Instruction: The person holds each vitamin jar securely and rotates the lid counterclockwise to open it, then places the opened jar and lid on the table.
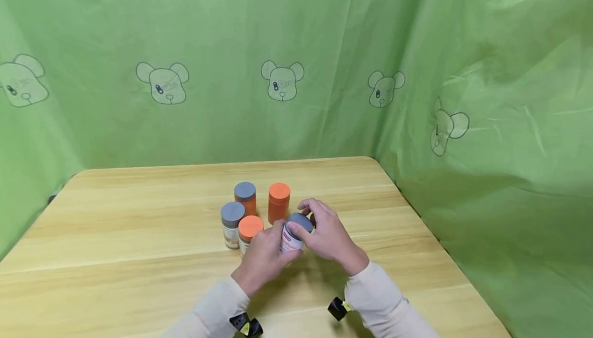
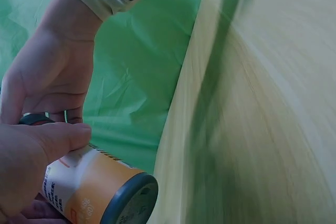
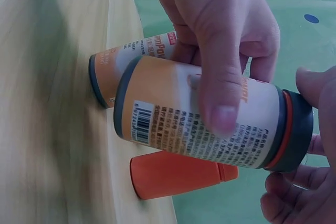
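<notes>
My left hand [image 1: 265,256] grips a jar [image 1: 291,242] with a white and orange label around its body, thumb along the label. The jar is tilted and held above the table, its dark base showing in the left wrist view. On its dark grey lid [image 3: 299,132] is my right hand [image 1: 331,234], thumb on one side and fingertips on the other. A thin orange-red ring [image 3: 284,129] shows between lid and body. Just left of the left hand stands a labelled jar with an orange lid [image 1: 250,226].
Behind the hands stands an all-orange jar [image 1: 278,208]. Left of it are an orange jar with a grey lid [image 1: 245,194] and a white-labelled jar with a grey lid [image 1: 232,215]. The wooden table [image 1: 116,255] is bordered by green curtains [image 1: 222,127] with printed bear heads.
</notes>
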A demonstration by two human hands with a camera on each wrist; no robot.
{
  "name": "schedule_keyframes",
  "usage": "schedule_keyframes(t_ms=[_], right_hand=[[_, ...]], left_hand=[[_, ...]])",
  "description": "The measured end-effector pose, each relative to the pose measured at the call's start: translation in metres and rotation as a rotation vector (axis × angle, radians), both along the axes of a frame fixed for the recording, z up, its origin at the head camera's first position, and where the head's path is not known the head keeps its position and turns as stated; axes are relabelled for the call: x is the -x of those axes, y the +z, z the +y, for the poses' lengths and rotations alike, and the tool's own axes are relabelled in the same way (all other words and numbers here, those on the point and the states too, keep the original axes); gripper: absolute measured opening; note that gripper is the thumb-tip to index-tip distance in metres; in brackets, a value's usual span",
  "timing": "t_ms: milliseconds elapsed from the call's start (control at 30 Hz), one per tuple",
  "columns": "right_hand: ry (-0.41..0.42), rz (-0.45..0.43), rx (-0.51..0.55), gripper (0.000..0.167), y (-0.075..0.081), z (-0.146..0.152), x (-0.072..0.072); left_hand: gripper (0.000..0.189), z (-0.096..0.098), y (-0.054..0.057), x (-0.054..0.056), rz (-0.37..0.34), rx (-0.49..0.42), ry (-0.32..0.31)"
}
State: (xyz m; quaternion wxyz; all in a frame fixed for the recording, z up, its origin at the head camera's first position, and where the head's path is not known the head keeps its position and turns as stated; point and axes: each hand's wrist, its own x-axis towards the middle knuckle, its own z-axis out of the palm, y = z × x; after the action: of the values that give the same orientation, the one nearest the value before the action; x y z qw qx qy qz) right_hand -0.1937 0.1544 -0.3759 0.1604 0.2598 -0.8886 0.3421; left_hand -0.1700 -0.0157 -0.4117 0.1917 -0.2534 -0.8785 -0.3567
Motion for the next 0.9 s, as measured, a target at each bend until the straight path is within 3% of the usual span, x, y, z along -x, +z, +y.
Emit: schedule_keyframes(t_ms=[667, 900], right_hand=[[0.14, 0.005, 0.004, 0.031, -0.003, 0.006, -0.001], [0.086, 0.007, -0.045, 0.038, 0.002, 0.007, -0.004]], left_hand=[[0.052, -0.01, -0.004, 0.01, -0.03, 0.065, -0.048], [0.053, -0.007, 0.0, 0.009, -0.042, 0.084, -0.043]])
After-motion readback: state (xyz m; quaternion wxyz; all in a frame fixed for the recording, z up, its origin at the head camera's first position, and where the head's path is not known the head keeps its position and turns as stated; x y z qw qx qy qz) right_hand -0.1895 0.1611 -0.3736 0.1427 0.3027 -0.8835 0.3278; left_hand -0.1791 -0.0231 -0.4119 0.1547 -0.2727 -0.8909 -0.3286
